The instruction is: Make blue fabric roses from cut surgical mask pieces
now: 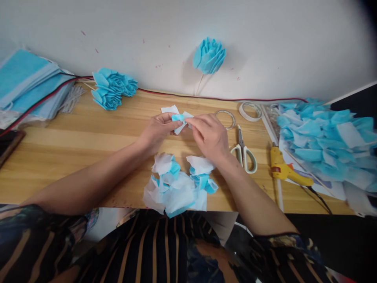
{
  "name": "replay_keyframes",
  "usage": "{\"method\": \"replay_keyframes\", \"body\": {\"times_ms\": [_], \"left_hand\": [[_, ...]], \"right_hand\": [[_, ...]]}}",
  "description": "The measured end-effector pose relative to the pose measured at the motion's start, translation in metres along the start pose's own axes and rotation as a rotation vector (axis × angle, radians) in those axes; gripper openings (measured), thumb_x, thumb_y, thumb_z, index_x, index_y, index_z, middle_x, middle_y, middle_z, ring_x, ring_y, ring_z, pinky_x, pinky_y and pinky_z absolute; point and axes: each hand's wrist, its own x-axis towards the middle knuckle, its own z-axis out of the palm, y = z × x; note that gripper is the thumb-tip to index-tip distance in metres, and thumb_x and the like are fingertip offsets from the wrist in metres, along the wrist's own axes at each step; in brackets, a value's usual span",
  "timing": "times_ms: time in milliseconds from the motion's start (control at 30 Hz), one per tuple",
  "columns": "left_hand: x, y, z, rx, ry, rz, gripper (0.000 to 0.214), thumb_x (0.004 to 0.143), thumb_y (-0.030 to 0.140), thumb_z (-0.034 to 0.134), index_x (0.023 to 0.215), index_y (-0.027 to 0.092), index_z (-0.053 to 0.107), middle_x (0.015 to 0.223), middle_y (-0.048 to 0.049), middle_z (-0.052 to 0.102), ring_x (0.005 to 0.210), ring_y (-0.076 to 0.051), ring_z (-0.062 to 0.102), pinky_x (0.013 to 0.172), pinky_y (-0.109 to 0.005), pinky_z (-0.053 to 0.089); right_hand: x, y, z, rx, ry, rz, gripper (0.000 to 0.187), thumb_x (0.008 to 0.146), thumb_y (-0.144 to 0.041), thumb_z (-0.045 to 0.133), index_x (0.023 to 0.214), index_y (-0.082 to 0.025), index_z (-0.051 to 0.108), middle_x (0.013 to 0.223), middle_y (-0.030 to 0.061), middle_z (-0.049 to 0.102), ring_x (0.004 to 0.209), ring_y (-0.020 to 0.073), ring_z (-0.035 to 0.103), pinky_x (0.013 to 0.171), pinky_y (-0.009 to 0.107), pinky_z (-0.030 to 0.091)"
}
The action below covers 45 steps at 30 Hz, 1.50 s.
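Observation:
Both hands meet over the middle of the table around a small blue and white fabric petal (178, 118). My left hand (157, 129) pinches it between thumb and fingers. From the other side, the fingertips of my right hand (210, 133) close on its right edge. White fabric shows behind and below the fingers; how it joins the blue part is hard to make out. Nearer me, between my forearms, lies a loose pile of white and blue fabric pieces (179, 190). Scissors (242, 147) with white handles rest just right of my right hand.
Finished blue fabric flowers (113, 88) lie at the back left, and one blue flower (209, 56) on a stick leans by the wall. Two tape rolls (251, 111) (226, 119), a yellow glue gun (287, 169) and a heap of blue pieces (326, 137) are right. Face masks (28, 80) are stacked left.

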Motion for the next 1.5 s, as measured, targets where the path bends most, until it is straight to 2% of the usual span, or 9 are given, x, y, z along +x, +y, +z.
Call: {"method": "replay_keyframes", "body": {"times_ms": [133, 233, 333, 433, 567, 833, 1133, 1367, 1500], "left_hand": [[0.003, 0.005, -0.002, -0.092, 0.002, -0.033, 0.013, 0.074, 0.017, 0.082, 0.082, 0.015, 0.072, 0.082, -0.0017, 0.075, 0.080, -0.013, 0.071, 0.085, -0.030, 0.053], [0.003, 0.008, -0.002, -0.120, 0.002, -0.043, 0.010, 0.076, 0.015, 0.080, 0.082, 0.016, 0.071, 0.083, -0.0015, 0.075, 0.083, -0.014, 0.072, 0.089, -0.031, 0.053], [0.002, 0.008, -0.001, -0.124, -0.009, -0.040, 0.010, 0.076, 0.016, 0.080, 0.082, 0.015, 0.072, 0.082, -0.0010, 0.075, 0.079, -0.012, 0.070, 0.088, -0.029, 0.053], [0.000, 0.005, 0.000, -0.111, -0.022, -0.020, 0.014, 0.073, 0.018, 0.082, 0.083, 0.015, 0.073, 0.082, -0.0014, 0.076, 0.077, -0.012, 0.070, 0.084, -0.027, 0.052], [-0.002, 0.001, 0.002, -0.040, -0.016, 0.017, 0.016, 0.070, 0.021, 0.083, 0.082, 0.015, 0.073, 0.082, -0.0012, 0.075, 0.076, -0.012, 0.068, 0.077, -0.025, 0.050], [-0.004, -0.003, 0.005, 0.163, 0.010, 0.081, 0.023, 0.069, 0.029, 0.085, 0.086, 0.017, 0.074, 0.085, -0.0016, 0.076, 0.077, -0.013, 0.065, 0.076, -0.026, 0.050], [-0.005, -0.006, 0.004, 0.178, -0.043, 0.086, 0.030, 0.069, 0.036, 0.088, 0.089, 0.018, 0.076, 0.088, -0.0016, 0.076, 0.079, -0.013, 0.065, 0.077, -0.026, 0.050], [-0.004, -0.004, 0.003, 0.128, 0.025, 0.054, 0.025, 0.070, 0.035, 0.087, 0.081, 0.017, 0.075, 0.083, -0.0007, 0.074, 0.076, -0.012, 0.064, 0.077, -0.026, 0.048], [-0.002, -0.004, 0.001, 0.064, 0.022, 0.048, 0.023, 0.069, 0.033, 0.087, 0.080, 0.017, 0.075, 0.085, -0.0013, 0.076, 0.078, -0.013, 0.065, 0.079, -0.026, 0.048]], "right_hand": [[0.003, -0.006, -0.003, -0.015, 0.041, 0.012, 0.028, 0.097, -0.015, 0.053, 0.117, -0.030, 0.065, 0.110, 0.0052, 0.072, 0.104, 0.0257, 0.064, 0.092, 0.044, 0.051], [0.004, -0.008, -0.003, -0.015, 0.021, -0.011, 0.027, 0.096, -0.015, 0.054, 0.115, -0.032, 0.065, 0.115, 0.0046, 0.071, 0.108, 0.0262, 0.063, 0.095, 0.046, 0.050], [0.004, -0.008, -0.002, 0.026, 0.070, 0.015, 0.022, 0.095, -0.018, 0.057, 0.112, -0.030, 0.064, 0.113, 0.0053, 0.071, 0.107, 0.0260, 0.064, 0.095, 0.047, 0.050], [0.003, -0.007, -0.001, 0.137, 0.146, 0.123, 0.018, 0.093, -0.022, 0.062, 0.110, -0.028, 0.064, 0.106, 0.0051, 0.072, 0.101, 0.0248, 0.066, 0.089, 0.045, 0.054], [0.003, -0.007, 0.000, 0.257, 0.107, 0.238, 0.014, 0.090, -0.027, 0.067, 0.103, -0.027, 0.065, 0.099, 0.0032, 0.072, 0.095, 0.0225, 0.066, 0.083, 0.040, 0.056], [0.005, -0.013, 0.002, 0.264, 0.127, 0.314, 0.010, 0.085, -0.026, 0.070, 0.088, -0.026, 0.061, 0.086, 0.0002, 0.069, 0.083, 0.0187, 0.062, 0.079, 0.037, 0.053], [0.004, -0.010, 0.002, 0.154, 0.104, 0.260, 0.009, 0.088, -0.021, 0.064, 0.082, -0.025, 0.058, 0.083, 0.0013, 0.068, 0.083, 0.0203, 0.062, 0.078, 0.037, 0.050], [0.003, -0.006, 0.003, 0.117, 0.070, 0.112, 0.005, 0.094, -0.022, 0.062, 0.092, -0.025, 0.065, 0.088, 0.0024, 0.072, 0.087, 0.0214, 0.063, 0.083, 0.038, 0.048], [0.002, -0.002, 0.004, 0.056, 0.065, 0.031, 0.011, 0.098, -0.023, 0.058, 0.100, -0.025, 0.069, 0.093, 0.0033, 0.074, 0.091, 0.0224, 0.064, 0.083, 0.039, 0.048]]}}
